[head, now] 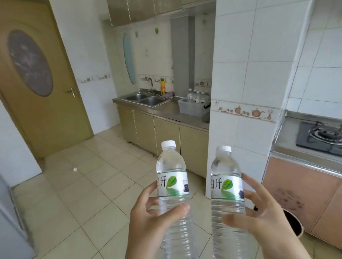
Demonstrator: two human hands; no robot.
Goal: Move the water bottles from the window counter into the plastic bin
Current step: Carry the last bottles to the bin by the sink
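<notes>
From the head view, the person stands on the tiled kitchen floor (93,198) holding two clear water bottles upright in front of them, one in each hand. The left hand (151,220) grips the left water bottle (173,193) around its middle, thumb crossing the front just under the green-leaf label and fingers curled round the far side. The right hand (260,214) holds the right water bottle (226,190) in the same way, thumb on the front of the ribbed lower body and fingers spread round the right side at label height. Both bottles have white caps on, stand close together without touching, and look full. Across the room, well apart from the hands, the plastic bin (193,107) sits on the steel surface (168,109) beside the double sink (144,98), partly hidden behind the white tiled pillar (244,81); several more capped bottles (197,96) stand upright in it, their number unclear at this range. A yellow bottle (163,86) stands behind the sink near the tap (151,84). A wooden door (31,79) with an oval glass pane is shut at left, and a gas hob (330,138) lies on the right-hand counter.
</notes>
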